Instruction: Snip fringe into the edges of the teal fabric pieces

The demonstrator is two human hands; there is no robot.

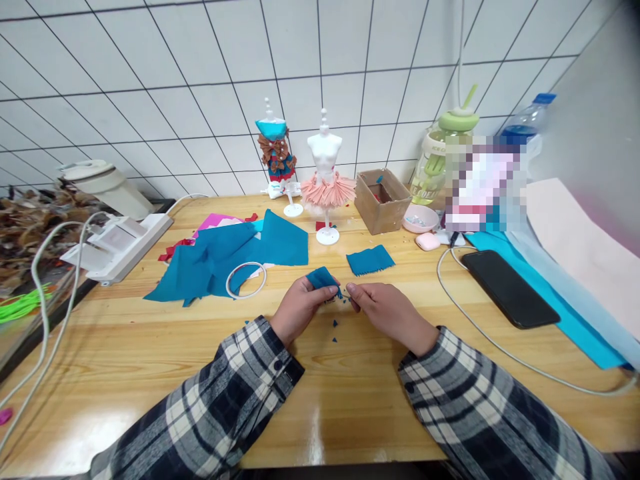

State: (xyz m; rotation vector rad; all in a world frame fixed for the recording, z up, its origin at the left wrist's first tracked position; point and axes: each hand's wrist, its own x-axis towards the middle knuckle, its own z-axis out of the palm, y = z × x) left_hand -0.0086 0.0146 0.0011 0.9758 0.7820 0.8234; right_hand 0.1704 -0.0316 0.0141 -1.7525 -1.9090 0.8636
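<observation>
My left hand (296, 308) pinches a folded piece of teal crepe paper (321, 277) between thumb and fingers. Close on its right, my right hand (385, 308) is closed around small scissors (346, 296); only a thin metal tip shows at the paper's edge, the handles being hidden in the fist. Tiny teal offcuts (335, 323) lie on the wood below the hands. Just beyond my right hand rests a teal strip (370, 260) with a jagged lower edge. Larger teal sheets (225, 250) spread to the left, a white ring (229, 280) partly over them.
Behind stand a mannequin in a pink ruffled skirt (328, 191), a dressed mannequin (275, 150) and a cardboard box (383, 207). At right are a black phone (510, 288), a cable, coloured paper sheets (590, 233) and a green-lidded bottle (440, 160). A power strip (125, 250) sits left.
</observation>
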